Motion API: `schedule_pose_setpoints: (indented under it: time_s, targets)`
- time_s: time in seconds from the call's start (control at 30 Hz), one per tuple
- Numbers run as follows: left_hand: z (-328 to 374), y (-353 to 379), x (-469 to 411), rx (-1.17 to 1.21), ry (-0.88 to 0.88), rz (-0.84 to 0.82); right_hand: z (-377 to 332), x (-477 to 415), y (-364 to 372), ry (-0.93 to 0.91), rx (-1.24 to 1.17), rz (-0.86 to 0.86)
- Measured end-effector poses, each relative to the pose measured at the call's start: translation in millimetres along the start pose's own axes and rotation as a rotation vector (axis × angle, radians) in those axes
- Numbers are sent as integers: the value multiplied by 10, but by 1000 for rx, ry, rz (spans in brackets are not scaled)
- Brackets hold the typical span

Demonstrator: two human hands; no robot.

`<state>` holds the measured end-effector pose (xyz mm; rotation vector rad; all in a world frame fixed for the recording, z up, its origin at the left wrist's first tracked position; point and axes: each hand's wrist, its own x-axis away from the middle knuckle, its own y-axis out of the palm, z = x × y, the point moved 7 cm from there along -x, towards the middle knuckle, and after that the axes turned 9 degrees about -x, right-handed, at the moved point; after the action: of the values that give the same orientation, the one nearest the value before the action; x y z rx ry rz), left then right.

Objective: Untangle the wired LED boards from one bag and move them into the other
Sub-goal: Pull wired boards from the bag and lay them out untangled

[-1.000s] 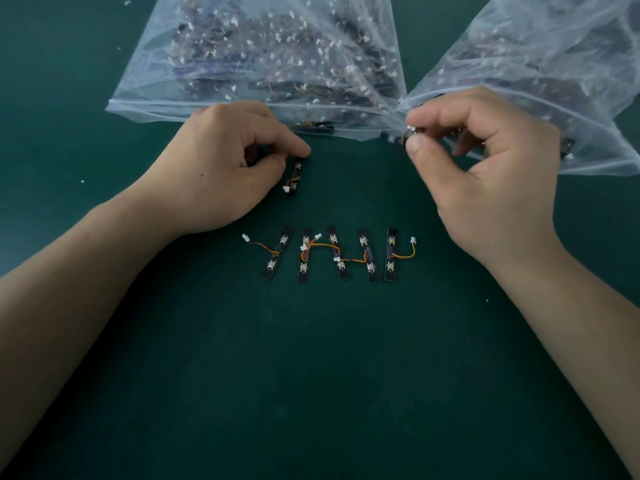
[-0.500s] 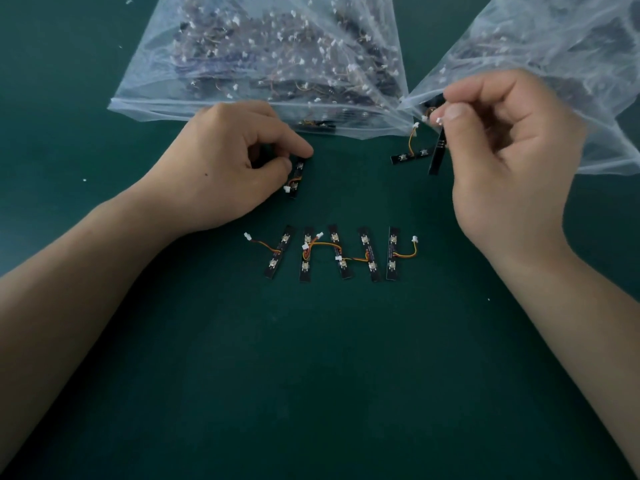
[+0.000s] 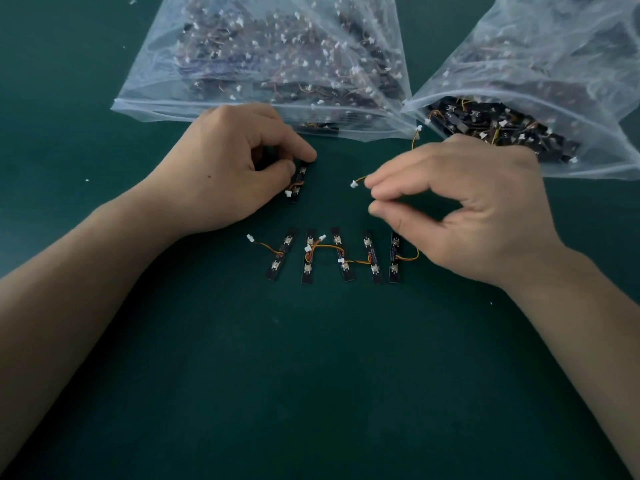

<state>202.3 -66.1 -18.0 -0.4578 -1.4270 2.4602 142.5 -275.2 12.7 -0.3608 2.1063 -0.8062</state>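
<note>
A wire (image 3: 360, 180) is pinched by the right hand (image 3: 460, 209); a board (image 3: 299, 181) at 12 o'clock is pinched by the left hand (image 3: 235, 168). Untangling is judged underway; next, 5 boards (image 3: 334, 256) need bagging.

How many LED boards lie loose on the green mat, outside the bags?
6: five black strip boards in a row at centre, one under the left hand's fingertips. The right hand may hide another.

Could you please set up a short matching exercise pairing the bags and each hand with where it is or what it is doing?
1. left hand
2. right hand
3. left bag
4. right bag

A. mouth gaping, dark boards showing
B. pinching a wire with a white connector
C. pressing one board to the table
D. mouth lying flat

Pairs: 1-C, 2-B, 3-D, 4-A
</note>
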Motion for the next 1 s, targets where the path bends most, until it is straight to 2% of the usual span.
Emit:
schedule_pose_setpoints:
  time_s: [0.17,0.37,0.5,0.7,1.0]
  targets:
    - [2,3,-4,3,6,2,-71,-23,-126,-135,250,138]
    - [4,11,-2,1,13,1,10,14,19,1,40,-18]
    - [2,12,-2,0,7,1,99,38,-24,114,-168,20]
    - [0,7,-1,3,10,0,297,64,-84,252,-160,99]
    - [-6,14,-4,9,16,-4,391,66,163,374,-109,-244]
